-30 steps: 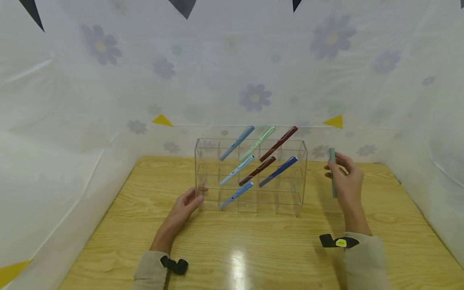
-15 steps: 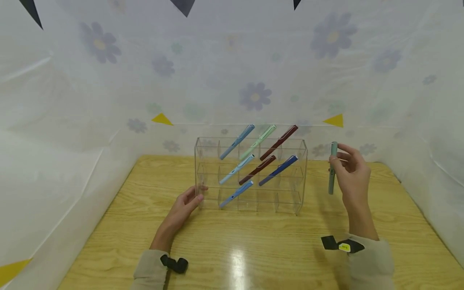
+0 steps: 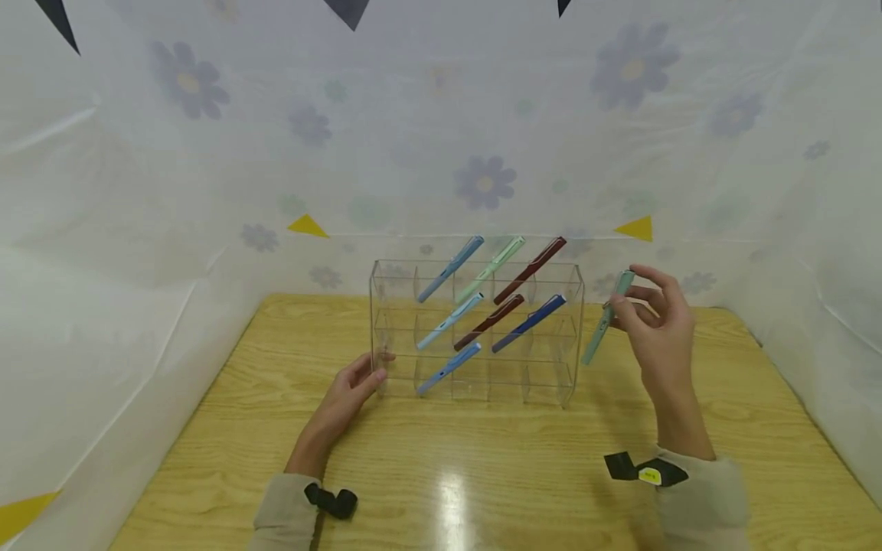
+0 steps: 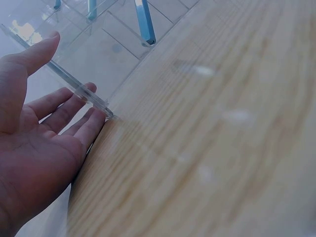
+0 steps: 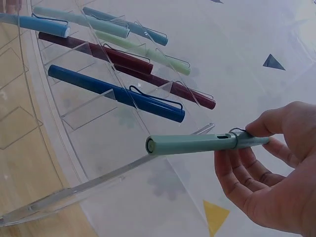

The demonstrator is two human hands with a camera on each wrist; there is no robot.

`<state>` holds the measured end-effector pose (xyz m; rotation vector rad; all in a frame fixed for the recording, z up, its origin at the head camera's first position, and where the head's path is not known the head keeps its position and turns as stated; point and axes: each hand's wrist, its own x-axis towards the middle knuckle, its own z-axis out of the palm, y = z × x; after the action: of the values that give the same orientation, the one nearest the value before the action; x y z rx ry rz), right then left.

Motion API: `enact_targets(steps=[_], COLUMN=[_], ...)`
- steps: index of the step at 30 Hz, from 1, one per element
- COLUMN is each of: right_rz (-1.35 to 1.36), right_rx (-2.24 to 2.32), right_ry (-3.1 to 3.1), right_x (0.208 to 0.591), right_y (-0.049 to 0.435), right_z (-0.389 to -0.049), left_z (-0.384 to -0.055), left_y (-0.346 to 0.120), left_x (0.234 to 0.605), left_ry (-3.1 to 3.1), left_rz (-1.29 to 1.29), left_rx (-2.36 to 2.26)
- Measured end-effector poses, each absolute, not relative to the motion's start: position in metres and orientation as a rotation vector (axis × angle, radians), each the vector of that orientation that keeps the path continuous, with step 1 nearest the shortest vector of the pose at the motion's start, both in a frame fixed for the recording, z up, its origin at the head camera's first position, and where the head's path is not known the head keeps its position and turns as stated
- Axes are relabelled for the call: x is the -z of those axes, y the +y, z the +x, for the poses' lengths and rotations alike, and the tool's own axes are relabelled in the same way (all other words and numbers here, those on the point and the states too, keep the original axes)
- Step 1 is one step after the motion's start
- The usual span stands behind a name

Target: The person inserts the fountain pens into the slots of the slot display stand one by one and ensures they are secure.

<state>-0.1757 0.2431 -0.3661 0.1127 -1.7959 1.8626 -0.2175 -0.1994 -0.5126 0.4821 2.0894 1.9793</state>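
Observation:
My right hand (image 3: 664,337) pinches a grey-green capped pen (image 3: 599,333) near its clip end, in the air just right of a transparent pen rack (image 3: 580,337). The pen tilts, its free end down toward the rack; in the right wrist view that end of the grey-green pen (image 5: 187,144) overlaps the rack's side edge. My left hand (image 3: 353,389) holds the rack's left side low down, thumb at the front. In the left wrist view, fingertips (image 4: 98,114) touch the side panel's edge (image 4: 74,84) close above the table.
Slanted pens fill part of the three-tier rack: blue (image 3: 451,268), light green (image 3: 492,268) and dark red (image 3: 530,272) on top; light blue (image 3: 451,321), dark red (image 3: 489,323) and dark blue (image 3: 529,324) midway; one blue (image 3: 449,369) below. A wooden table (image 3: 413,467) meets a flowered curtain (image 3: 413,115).
My right hand first rises slightly, then shifts left toward the rack. The grey-green pen swings from upright to tilted, lower end leftward. My left hand and the rack stay in place.

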Motion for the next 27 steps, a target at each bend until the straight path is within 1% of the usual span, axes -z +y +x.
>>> enact_targets(steps=[15, 27], right_rz=[0.309, 0.358], right_rx=[-1.906, -1.835], right_ry=[-1.784, -1.893], right_x=[0.38, 0.392], right_y=[0.218, 0.195], right_z=[-0.184, -0.189], left_z=[-0.217, -0.218], left_y=[-0.2, -0.199], left_x=[0.511, 0.511], left_ry=[2.108, 2.123], left_rz=[0.485, 0.47], left_rx=[-1.958, -1.952])
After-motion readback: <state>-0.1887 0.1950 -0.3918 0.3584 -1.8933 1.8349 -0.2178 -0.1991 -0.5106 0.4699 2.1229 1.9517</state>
